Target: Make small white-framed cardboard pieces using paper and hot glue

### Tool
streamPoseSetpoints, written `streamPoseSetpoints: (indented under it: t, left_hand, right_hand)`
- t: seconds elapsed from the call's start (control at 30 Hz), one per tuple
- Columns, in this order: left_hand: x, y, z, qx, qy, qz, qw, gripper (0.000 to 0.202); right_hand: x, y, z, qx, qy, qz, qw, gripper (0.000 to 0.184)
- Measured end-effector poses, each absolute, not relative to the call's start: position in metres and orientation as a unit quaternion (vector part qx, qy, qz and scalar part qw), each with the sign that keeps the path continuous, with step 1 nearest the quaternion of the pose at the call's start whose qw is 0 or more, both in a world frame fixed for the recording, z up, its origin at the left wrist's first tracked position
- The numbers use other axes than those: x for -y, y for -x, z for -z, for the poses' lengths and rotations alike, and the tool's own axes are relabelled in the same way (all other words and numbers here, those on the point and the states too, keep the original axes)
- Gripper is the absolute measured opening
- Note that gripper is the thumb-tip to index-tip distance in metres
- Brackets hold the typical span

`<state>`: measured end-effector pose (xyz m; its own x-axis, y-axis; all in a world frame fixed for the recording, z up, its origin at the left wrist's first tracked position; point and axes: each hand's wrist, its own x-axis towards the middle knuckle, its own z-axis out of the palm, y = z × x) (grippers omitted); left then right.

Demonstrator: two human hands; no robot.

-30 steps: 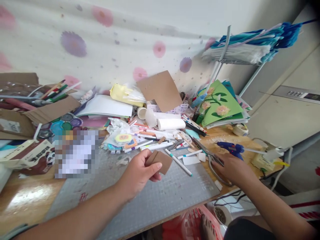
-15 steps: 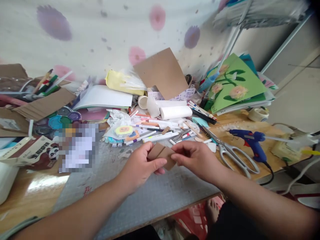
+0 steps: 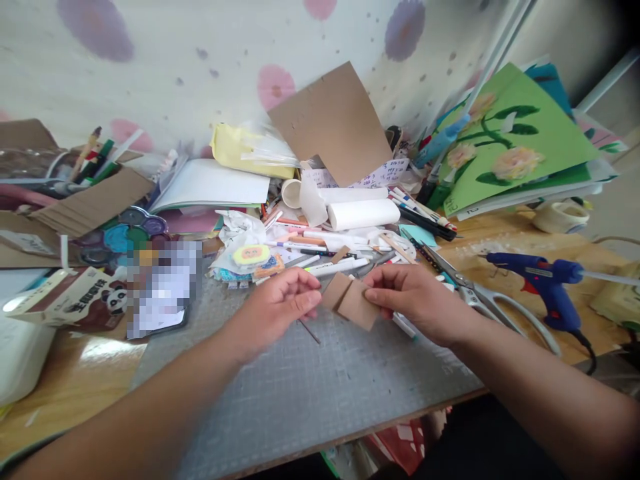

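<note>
Two small brown cardboard pieces overlap at an angle between my hands, just above the cutting mat. My right hand (image 3: 413,297) pinches the right-hand cardboard piece (image 3: 361,305) by its upper right edge, between thumb and fingers. At the edge of the left-hand cardboard piece (image 3: 335,291), the thumb and curled fingers of my left hand (image 3: 277,307) are closed; the exact grip is partly hidden. A thin dark strip (image 3: 309,332) shows just below the left fingers. Beneath both hands lies the grey cutting mat (image 3: 300,400).
Markers (image 3: 335,267) and white paper rolls (image 3: 364,212) are heaped behind my hands. To the right are scissors (image 3: 505,313) and a blue glue gun (image 3: 545,280). A phone (image 3: 167,293) and a panda-printed box (image 3: 75,300) stand left. A large cardboard sheet (image 3: 333,123) leans behind.
The cardboard pieces have shifted right and turned, the right one now tilted over the other. My left hand has drawn back leftward from them. The camera view has moved somewhat closer.
</note>
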<state>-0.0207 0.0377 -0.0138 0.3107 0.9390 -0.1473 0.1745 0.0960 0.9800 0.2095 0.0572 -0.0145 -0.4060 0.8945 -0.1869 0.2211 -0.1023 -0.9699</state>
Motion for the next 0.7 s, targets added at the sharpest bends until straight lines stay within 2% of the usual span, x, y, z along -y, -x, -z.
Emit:
streamPoseSetpoints:
  t: [0.2,0.27,0.33,0.4,0.47,0.5,0.6,0.7]
  left_hand:
    - [-0.028,0.006,0.016,-0.462,-0.559,-0.303,0.618,0.008]
    - [-0.03,0.008,0.015,-0.479,-0.551,-0.324,0.601,0.007]
    - [-0.036,0.014,0.013,-0.498,-0.519,-0.409,0.561,0.008]
    - [-0.044,0.023,0.011,-0.498,-0.443,-0.545,0.508,0.012]
    - [-0.052,0.031,0.008,-0.487,-0.41,-0.605,0.479,0.013]
    - [-0.054,0.033,0.006,-0.48,-0.399,-0.623,0.472,0.014]
    - [-0.056,0.036,0.003,-0.462,-0.382,-0.651,0.466,0.015]
    - [-0.052,0.034,0.0,-0.447,-0.379,-0.662,0.468,0.015]
  right_hand:
    - [-0.052,-0.194,0.018,0.622,0.439,-0.589,0.27,0.012]
    - [-0.05,-0.194,0.017,0.644,0.45,-0.55,0.284,0.02]
    - [-0.045,-0.194,0.017,0.712,0.451,-0.451,0.292,0.026]
    - [-0.037,-0.192,0.019,0.822,0.419,-0.302,0.242,0.031]
    - [-0.027,-0.185,0.025,0.896,0.383,-0.163,0.151,0.041]
    - [-0.023,-0.18,0.029,0.909,0.384,-0.121,0.109,0.051]
    - [-0.013,-0.164,0.041,0.896,0.435,-0.081,0.036,0.081]
    - [-0.004,-0.155,0.044,0.901,0.421,-0.103,0.008,0.083]
